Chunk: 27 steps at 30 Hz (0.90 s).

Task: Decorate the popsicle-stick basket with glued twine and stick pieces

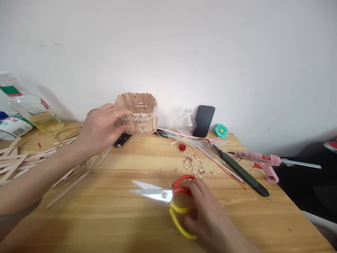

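Note:
My right hand (206,211) grips a pair of scissors (164,194) with red and yellow handles, its blades slightly apart and pointing left over the table. My left hand (102,124) is at the left side of a small oval basket (146,125) made of wooden sticks. Its thumb and index finger close around the left end of a shiny bead string (143,119). That string runs across the basket's front and up its right side. A pale flower-shaped decoration (141,126) sits on the basket's front. My left fingers hide part of its left wall.
Wooden sticks (22,158) and a bottle of yellowish liquid (39,112) lie left. Behind are a cut plastic bottle (185,121), a phone (204,121) and a turquoise flower (220,130). A green-handled knife (242,172), pink glue gun (263,163) and wood shavings (196,165) lie right.

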Motion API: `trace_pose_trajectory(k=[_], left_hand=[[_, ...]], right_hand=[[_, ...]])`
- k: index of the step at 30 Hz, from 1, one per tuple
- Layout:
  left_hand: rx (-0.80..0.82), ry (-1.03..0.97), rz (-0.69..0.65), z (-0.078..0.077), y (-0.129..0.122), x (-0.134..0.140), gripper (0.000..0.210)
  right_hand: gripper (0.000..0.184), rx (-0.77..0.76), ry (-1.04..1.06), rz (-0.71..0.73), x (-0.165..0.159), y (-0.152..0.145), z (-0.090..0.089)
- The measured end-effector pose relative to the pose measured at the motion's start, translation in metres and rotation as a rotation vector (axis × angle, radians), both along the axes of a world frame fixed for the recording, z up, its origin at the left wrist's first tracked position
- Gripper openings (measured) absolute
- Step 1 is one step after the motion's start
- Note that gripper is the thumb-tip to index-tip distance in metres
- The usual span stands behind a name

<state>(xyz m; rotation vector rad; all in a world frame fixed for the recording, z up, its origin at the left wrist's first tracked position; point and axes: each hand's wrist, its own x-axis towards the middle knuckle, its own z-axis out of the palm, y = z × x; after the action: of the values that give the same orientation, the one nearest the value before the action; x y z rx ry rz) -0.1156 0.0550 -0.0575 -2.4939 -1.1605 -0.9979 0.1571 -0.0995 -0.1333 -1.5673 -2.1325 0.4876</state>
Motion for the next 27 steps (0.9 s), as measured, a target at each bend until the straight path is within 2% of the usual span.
trace_pose_trajectory(k=[2,6,11,19,24,27], left_hand=[[0.03,-0.022,0.029,0.001,0.001,-0.008,0.021],[0.005,-0.032,0.058,-0.005,0.0,-0.015,0.021],[-0.125,0.036,0.042,-0.023,0.0,-0.007,0.026],[-0.195,0.08,-0.065,-0.046,0.003,0.011,0.027],[-0.33,-0.02,0.012,-0.039,0.007,0.018,0.032],[-0.344,-0.085,0.069,-0.029,0.009,0.02,0.035]], right_hand=[[0.027,-0.006,0.096,-0.073,0.014,0.002,0.002],[0.03,-0.061,0.342,-0.168,0.045,0.004,0.003],[0.034,-0.101,0.629,-0.145,0.066,0.015,0.004],[0.044,-0.116,0.7,-0.126,0.066,0.033,0.011],[0.045,-0.069,0.785,-0.041,0.053,0.047,0.024],[0.044,-0.114,0.756,-0.1,0.047,0.06,0.032]])
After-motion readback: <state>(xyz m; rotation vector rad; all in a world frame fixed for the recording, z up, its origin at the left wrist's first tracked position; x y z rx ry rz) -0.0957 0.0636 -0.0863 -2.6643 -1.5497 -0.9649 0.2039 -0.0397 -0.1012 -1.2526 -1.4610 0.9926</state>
